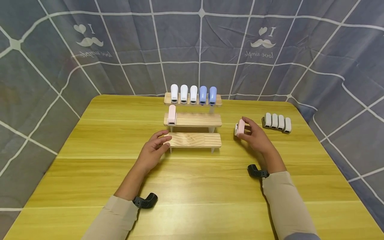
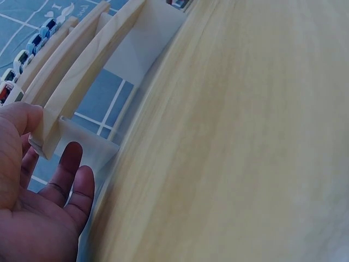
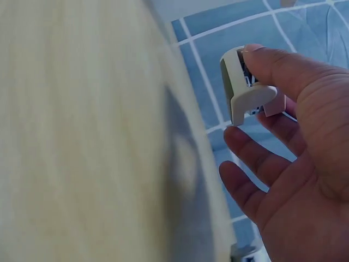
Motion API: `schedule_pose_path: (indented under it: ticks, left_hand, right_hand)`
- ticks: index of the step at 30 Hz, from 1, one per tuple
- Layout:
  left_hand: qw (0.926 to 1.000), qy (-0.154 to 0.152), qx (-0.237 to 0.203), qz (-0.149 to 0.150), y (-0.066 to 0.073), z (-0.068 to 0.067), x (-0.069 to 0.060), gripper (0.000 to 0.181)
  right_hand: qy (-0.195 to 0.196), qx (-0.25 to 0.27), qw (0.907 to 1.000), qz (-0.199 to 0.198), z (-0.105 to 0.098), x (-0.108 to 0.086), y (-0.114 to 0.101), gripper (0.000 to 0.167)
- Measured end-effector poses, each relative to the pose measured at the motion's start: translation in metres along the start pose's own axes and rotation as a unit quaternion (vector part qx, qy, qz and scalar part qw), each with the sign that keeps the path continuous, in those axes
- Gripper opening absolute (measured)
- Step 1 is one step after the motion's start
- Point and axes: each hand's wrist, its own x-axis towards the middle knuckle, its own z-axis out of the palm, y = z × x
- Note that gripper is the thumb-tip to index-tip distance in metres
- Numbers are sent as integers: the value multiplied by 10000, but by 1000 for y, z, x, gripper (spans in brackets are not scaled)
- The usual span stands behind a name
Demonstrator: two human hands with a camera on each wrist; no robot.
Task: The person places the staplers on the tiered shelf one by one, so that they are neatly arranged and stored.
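A pink stapler [image 1: 241, 127] is pinched by my right hand [image 1: 258, 138], to the right of the stepped wooden rack; in the right wrist view the thumb lies on the stapler [image 3: 248, 98], whose pale base faces left. My left hand [image 1: 152, 151] is at the left end of the lowest shelf [image 1: 195, 140]; in the left wrist view its thumb and a finger pinch the shelf's end [image 2: 52, 123], the other fingers apart. One pink stapler [image 1: 172, 114] stands at the left of the middle shelf [image 1: 198, 120]. Several white [image 1: 184, 94] and two blue staplers [image 1: 203, 94] stand on the top shelf.
Several white-grey staplers [image 1: 274, 121] stand in a row on the yellow wood table [image 1: 192, 186], right of my right hand. A grey curtain [image 1: 180, 40] with white lines hangs behind and at both sides. Black straps with small devices are on both wrists.
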Motion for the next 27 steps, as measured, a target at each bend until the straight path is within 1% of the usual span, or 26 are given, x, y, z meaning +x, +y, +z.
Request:
schedule_pose_path:
  ticks: [5, 8, 13, 15, 17, 20, 24, 27]
  left_hand:
    - [10000, -2, -28, 25, 0, 0, 1, 31]
    - [10000, -2, -16, 9, 0, 0, 0, 31]
    - [10000, -11, 17, -16, -1, 0, 0, 31]
    - [10000, -12, 12, -25, -1, 0, 0, 31]
    - [10000, -8, -1, -35, -1, 0, 0, 31]
    - [10000, 1, -4, -37, -1, 0, 0, 31]
    - [10000, 30, 10, 15, -22, 0, 7, 32]
    - [10000, 48, -2, 79, -38, 0, 12, 33]
  right_hand:
    - [140, -92, 9998, -138, -4, -3, -13, 79]
    - [177, -33, 9997, -170, -6, -6, -23, 80]
    - [205, 107, 9992, -320, -6, -14, -51, 79]
    - [218, 80, 9989, -411, -5, -16, -59, 78]
    - [238, 34, 9984, -508, -5, -15, -60, 78]
    - [258, 13, 9968, -754, -3, -12, -57, 78]
    - [304, 73, 9943, -1019, 2, -10, -59, 76]
    - [326, 109, 9935, -1085, 7, -10, -64, 74]
